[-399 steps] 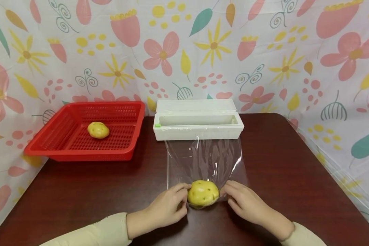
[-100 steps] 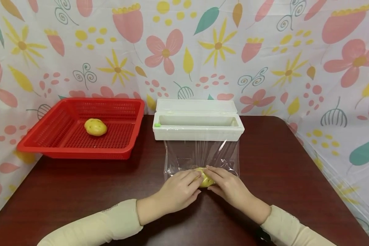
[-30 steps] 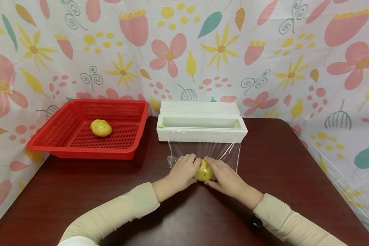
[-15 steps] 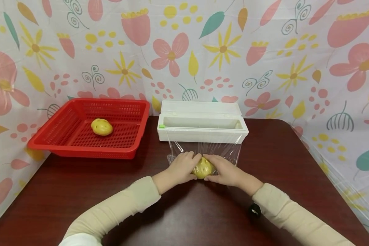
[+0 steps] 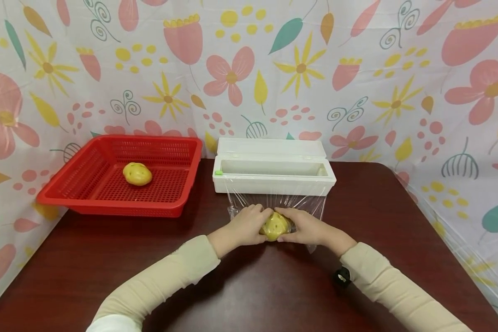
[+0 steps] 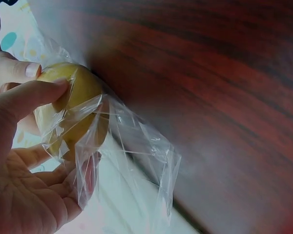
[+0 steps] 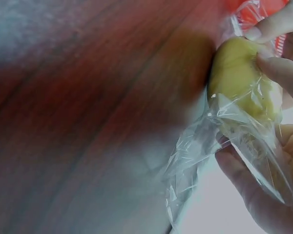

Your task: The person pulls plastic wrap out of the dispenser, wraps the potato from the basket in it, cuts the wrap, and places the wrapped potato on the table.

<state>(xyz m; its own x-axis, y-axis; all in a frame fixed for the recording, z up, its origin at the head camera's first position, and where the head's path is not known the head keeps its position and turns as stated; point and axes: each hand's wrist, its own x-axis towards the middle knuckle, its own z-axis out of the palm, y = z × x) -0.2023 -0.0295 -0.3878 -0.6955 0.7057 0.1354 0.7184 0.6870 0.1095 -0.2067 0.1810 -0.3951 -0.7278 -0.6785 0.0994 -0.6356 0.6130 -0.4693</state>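
Note:
A yellow potato (image 5: pixel 275 227), partly covered in clear cling film (image 5: pixel 314 205), sits near the table's middle between both hands. My left hand (image 5: pixel 249 225) grips its left side, thumb near me and fingers over the far side. On the opposite side my right hand (image 5: pixel 306 227) holds it the same way. In the left wrist view, loose film (image 6: pixel 151 146) juts out past the potato (image 6: pixel 85 90). The right wrist view shows crumpled film (image 7: pixel 256 146) hanging at that end of the potato (image 7: pixel 234 73). Film runs from the potato to the white wrap box (image 5: pixel 274 186).
The wrap box stands lid up at the back, with a green slider (image 5: pixel 218 173) at its left end. At the back left, a red plastic basket (image 5: pixel 120 210) holds another potato (image 5: pixel 137 174). A patterned curtain (image 5: pixel 249 69) borders the dark table (image 5: pixel 249 295).
Earlier the potato lay nearer the front on a longer stretch of film. Both hands have brought it toward the box, film gathered about it. In the last half second they have barely moved.

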